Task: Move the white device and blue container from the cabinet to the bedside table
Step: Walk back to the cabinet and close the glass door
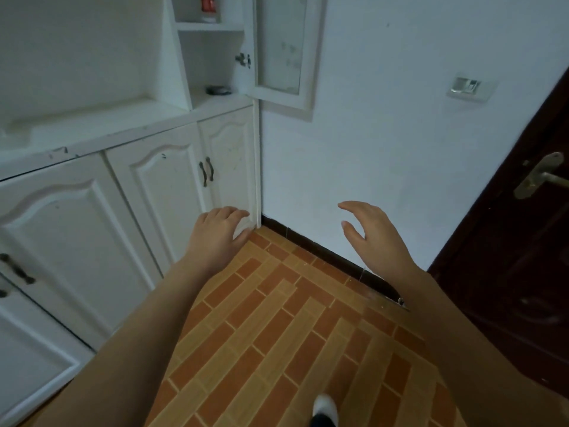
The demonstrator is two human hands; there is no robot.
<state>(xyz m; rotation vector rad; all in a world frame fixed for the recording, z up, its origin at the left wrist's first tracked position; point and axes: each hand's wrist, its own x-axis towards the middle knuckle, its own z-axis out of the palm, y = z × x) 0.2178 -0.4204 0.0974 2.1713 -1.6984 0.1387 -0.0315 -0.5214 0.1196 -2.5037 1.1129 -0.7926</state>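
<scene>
A white cabinet point(212, 137) stands at the left, and its upper glass door point(283, 50) hangs open over shelves. On the lower open shelf lies a small dark object point(218, 90). A red and white item point(207, 7) sits on the top shelf. I see no white device and no blue container. My left hand point(215, 232) is low, in front of the cabinet's bottom right corner, fingers curled loosely and holding nothing. My right hand point(372, 232) hovers before the white wall with fingers spread, empty.
A dark wooden door point(508, 272) with a brass handle point(542, 174) is at the right. A wall switch point(468, 86) is mounted on the white wall. The floor point(277, 334) is orange-brown tile. A white shoe tip point(324, 406) shows at the bottom.
</scene>
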